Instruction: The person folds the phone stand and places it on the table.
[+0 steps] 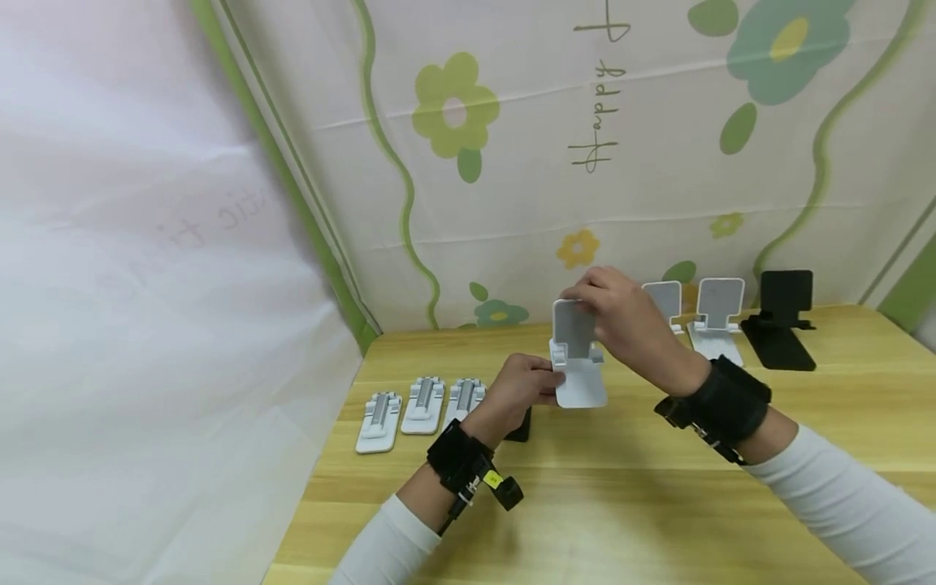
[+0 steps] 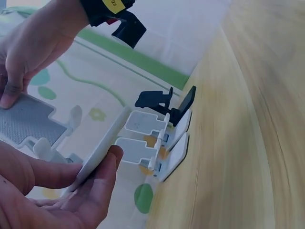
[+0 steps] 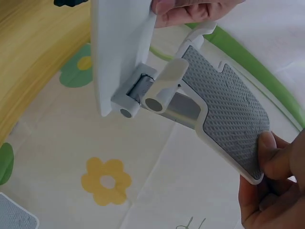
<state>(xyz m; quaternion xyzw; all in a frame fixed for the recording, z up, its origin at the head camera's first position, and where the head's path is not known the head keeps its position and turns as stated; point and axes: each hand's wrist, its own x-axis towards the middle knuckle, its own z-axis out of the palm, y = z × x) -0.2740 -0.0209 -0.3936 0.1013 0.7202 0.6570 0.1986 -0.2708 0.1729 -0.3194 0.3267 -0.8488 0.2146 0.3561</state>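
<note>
A white phone stand [image 1: 581,388] with a grey textured pad is unfolded and held above the table. My left hand [image 1: 515,392] pinches the edge of its flat base [image 2: 102,143] between thumb and fingers. At the top, my right hand [image 1: 627,325] grips a corner of the padded plate [image 3: 226,112]. The hinge [image 3: 140,90] between base and plate shows in the right wrist view, with the plate angled away from the base. Beside my left hand lie folded white stands [image 1: 379,422] and a black item [image 1: 520,429], mostly hidden by the left hand.
Two opened white stands [image 1: 720,305] and one opened black stand [image 1: 786,301] stand at the back right of the wooden table [image 1: 585,520]. A flower-printed fabric wall [image 1: 512,203] rises behind the table, and another white sheet [image 1: 146,325] hangs on the left.
</note>
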